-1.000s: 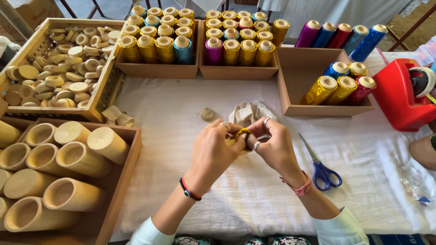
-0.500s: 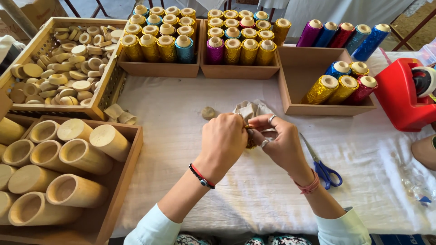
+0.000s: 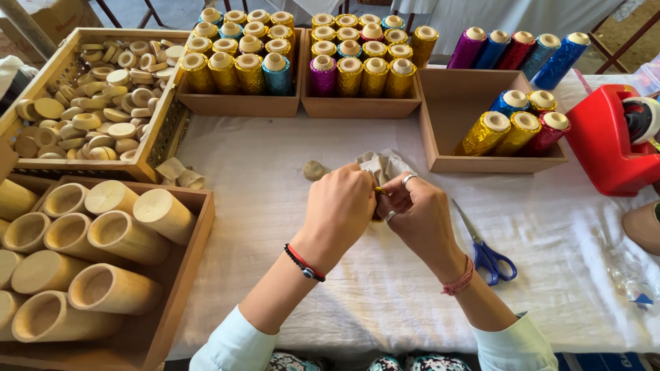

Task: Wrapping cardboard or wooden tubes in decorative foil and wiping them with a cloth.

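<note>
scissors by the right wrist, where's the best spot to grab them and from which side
Grip the scissors by the blue handle loops, which lie nearest the person on the white cloth. Probably come from above with the right hand, just beside them; the closed blades point away toward the boxes, so fingers stay clear of the tips.
</note>
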